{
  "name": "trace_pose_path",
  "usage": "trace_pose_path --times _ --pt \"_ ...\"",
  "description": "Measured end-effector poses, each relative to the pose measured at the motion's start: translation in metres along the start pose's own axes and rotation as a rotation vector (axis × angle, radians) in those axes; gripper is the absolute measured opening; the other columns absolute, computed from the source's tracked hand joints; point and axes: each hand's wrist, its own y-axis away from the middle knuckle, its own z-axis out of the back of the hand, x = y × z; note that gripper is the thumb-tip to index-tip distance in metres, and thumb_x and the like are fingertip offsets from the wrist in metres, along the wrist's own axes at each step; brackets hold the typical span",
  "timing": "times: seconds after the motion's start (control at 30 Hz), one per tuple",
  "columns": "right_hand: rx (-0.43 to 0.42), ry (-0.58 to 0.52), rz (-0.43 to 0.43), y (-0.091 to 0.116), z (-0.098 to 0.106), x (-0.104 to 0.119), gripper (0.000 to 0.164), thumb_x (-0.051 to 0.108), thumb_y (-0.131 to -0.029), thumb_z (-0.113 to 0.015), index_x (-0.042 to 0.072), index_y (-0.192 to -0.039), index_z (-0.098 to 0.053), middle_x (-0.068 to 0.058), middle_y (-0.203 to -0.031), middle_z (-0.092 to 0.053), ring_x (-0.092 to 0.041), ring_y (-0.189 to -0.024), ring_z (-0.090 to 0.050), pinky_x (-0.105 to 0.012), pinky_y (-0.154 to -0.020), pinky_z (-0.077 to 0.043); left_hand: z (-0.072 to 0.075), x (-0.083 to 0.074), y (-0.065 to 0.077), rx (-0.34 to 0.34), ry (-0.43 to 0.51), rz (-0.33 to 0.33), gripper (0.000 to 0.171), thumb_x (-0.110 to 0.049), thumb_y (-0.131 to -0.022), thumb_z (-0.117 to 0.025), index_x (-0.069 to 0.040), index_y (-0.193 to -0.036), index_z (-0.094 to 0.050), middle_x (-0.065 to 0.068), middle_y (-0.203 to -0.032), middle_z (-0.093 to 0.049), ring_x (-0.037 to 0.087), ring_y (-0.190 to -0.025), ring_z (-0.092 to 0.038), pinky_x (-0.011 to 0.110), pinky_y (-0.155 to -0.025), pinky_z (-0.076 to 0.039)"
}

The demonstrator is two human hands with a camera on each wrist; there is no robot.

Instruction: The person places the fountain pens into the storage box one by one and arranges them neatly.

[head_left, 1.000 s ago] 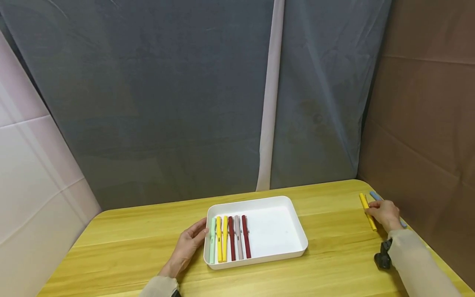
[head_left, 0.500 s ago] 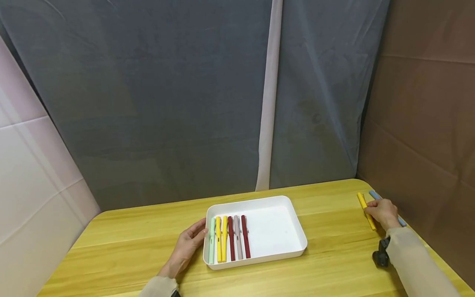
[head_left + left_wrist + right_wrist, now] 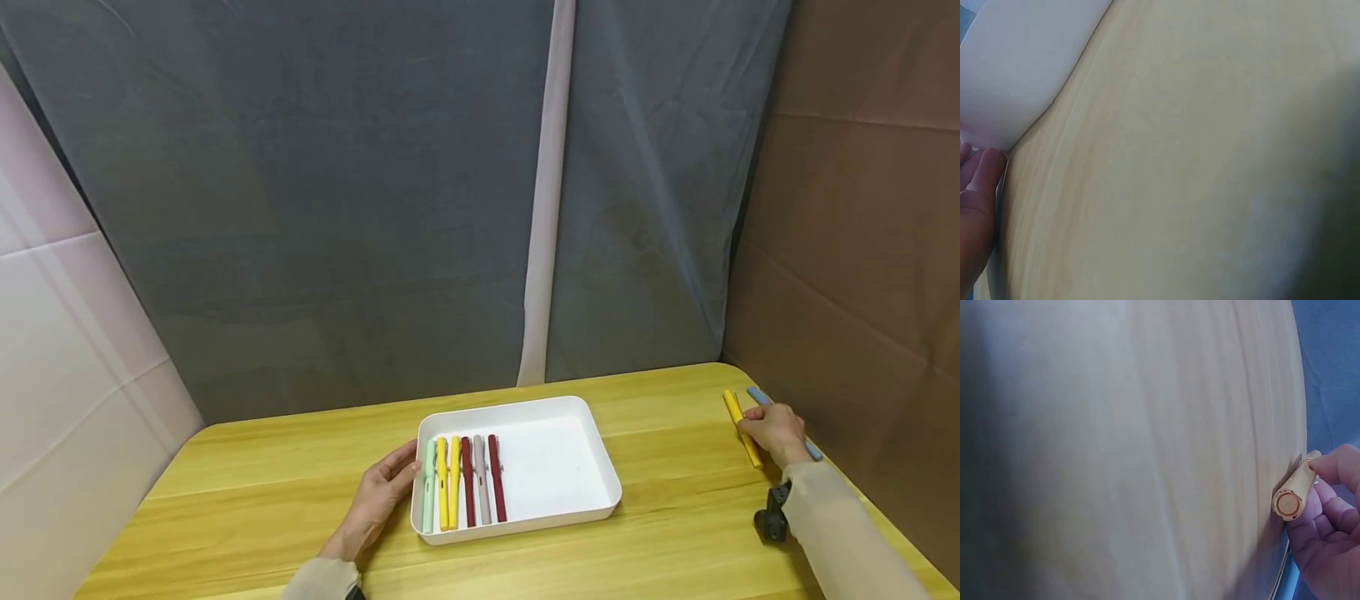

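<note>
My right hand (image 3: 776, 432) is at the table's right side, pinching a capped yellow pen (image 3: 732, 406) between thumb and fingers. In the right wrist view the round end of this yellow pen (image 3: 1291, 499) faces the camera, close over the wood. A blue pen (image 3: 757, 396) lies along the right edge, partly hidden under that hand. My left hand (image 3: 378, 497) rests against the left side of a white tray (image 3: 558, 471). The left wrist view has its fingers (image 3: 988, 169) at the tray's outer wall (image 3: 1022, 69).
Inside the tray, pens stand side by side at the left: mint green (image 3: 430, 492), two yellow ones (image 3: 448, 487), dark red (image 3: 468, 483), greyish lilac (image 3: 482, 482) and another dark red (image 3: 497, 482). Grey cloth (image 3: 337, 208) hangs behind the wooden table (image 3: 285, 467); brown cloth (image 3: 862, 208) borders the right.
My right hand has shifted very slightly left, its pinch on the yellow pen unchanged. The left hand and the tray look the same.
</note>
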Motion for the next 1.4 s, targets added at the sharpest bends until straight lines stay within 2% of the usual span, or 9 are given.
trace_pose_path --times 0.17,0.47,0.53,0.63,0.7,0.9,1.03,1.17,1.4 --pt "0.017 -0.007 0.029 0.003 0.003 0.001 0.031 0.010 -0.079 -0.063 -0.014 -0.098 -0.066 -0.032 -0.099 -0.065 -0.046 -0.097 -0.050 -0.051 -0.083 -0.043 -0.001 0.000 0.000 0.004 0.009 -0.008 0.050 -0.008 -0.099 -0.053 0.005 -0.145 -0.039 0.027 -0.150 -0.040 0.031 -0.133 -0.048 0.018 -0.095 -0.053" --pt "-0.002 -0.080 -0.018 0.007 0.001 0.007 0.033 0.011 -0.082 -0.063 -0.016 -0.101 -0.064 -0.032 -0.100 -0.064 -0.041 -0.096 -0.048 -0.032 -0.070 -0.039 -0.003 0.000 0.000 0.011 0.004 -0.018 0.051 -0.007 -0.099 -0.054 0.006 -0.146 -0.039 0.027 -0.151 -0.040 0.033 -0.135 -0.045 0.017 -0.096 -0.052" --pt "-0.003 -0.097 -0.013 0.006 0.000 0.010 0.034 0.011 -0.084 -0.063 -0.017 -0.104 -0.063 -0.027 -0.089 -0.067 -0.036 -0.090 -0.053 -0.029 -0.068 -0.042 -0.003 0.000 0.000 0.010 0.001 -0.011 0.051 -0.008 -0.099 -0.054 0.005 -0.146 -0.039 0.026 -0.151 -0.040 0.033 -0.135 -0.045 0.019 -0.098 -0.052" --pt "0.012 -0.139 -0.012 0.005 -0.001 0.015 0.037 0.010 -0.085 -0.063 -0.019 -0.108 -0.061 -0.009 -0.068 -0.067 -0.017 -0.069 -0.059 -0.021 -0.059 -0.045 -0.003 0.001 -0.001 0.011 -0.001 -0.006 0.051 -0.009 -0.099 -0.054 0.004 -0.146 -0.039 0.025 -0.151 -0.041 0.032 -0.135 -0.046 0.022 -0.101 -0.052" --pt "0.030 -0.176 -0.013 0.005 -0.002 0.017 0.039 0.010 -0.086 -0.062 -0.020 -0.112 -0.059 -0.005 -0.069 -0.068 -0.005 -0.059 -0.057 -0.018 -0.054 -0.048 -0.003 0.000 -0.001 0.010 0.003 -0.001 0.051 -0.008 -0.099 -0.054 0.003 -0.146 -0.040 0.025 -0.151 -0.041 0.031 -0.135 -0.046 0.022 -0.101 -0.051" --pt "0.071 -0.222 0.029 0.004 -0.005 0.030 0.043 0.010 -0.089 -0.059 -0.020 -0.120 -0.056 -0.026 -0.097 -0.068 0.001 -0.061 -0.056 -0.019 -0.059 -0.053 -0.003 -0.001 0.000 0.012 0.006 -0.003 0.051 -0.010 -0.099 -0.055 0.003 -0.146 -0.040 0.025 -0.151 -0.041 0.032 -0.135 -0.046 0.025 -0.103 -0.051" --pt "0.084 -0.284 0.046 0.004 -0.009 0.041 0.044 0.008 -0.089 -0.059 -0.021 -0.121 -0.054 -0.008 -0.083 -0.069 0.004 -0.062 -0.055 -0.015 -0.058 -0.052 -0.004 -0.002 -0.001 0.010 -0.002 0.002 0.051 -0.010 -0.099 -0.055 0.002 -0.146 -0.040 0.025 -0.151 -0.041 0.033 -0.136 -0.045 0.029 -0.105 -0.050" --pt "0.105 -0.381 0.050 0.004 -0.013 0.051 0.044 0.005 -0.090 -0.058 -0.024 -0.122 -0.051 0.011 -0.074 -0.060 0.006 -0.062 -0.054 -0.011 -0.058 -0.052 -0.005 -0.001 0.000 0.008 -0.004 0.011 0.051 -0.009 -0.099 -0.055 0.002 -0.147 -0.040 0.024 -0.152 -0.041 0.034 -0.137 -0.045 0.032 -0.107 -0.048" --pt "0.133 -0.461 0.059 0.007 -0.015 0.064 0.045 0.004 -0.092 -0.056 -0.024 -0.126 -0.047 0.017 -0.071 -0.056 0.007 -0.063 -0.054 -0.010 -0.061 -0.052 -0.006 -0.001 0.001 0.009 0.001 0.016 0.051 -0.009 -0.099 -0.055 0.002 -0.146 -0.040 0.024 -0.151 -0.041 0.033 -0.136 -0.045 0.029 -0.105 -0.049"
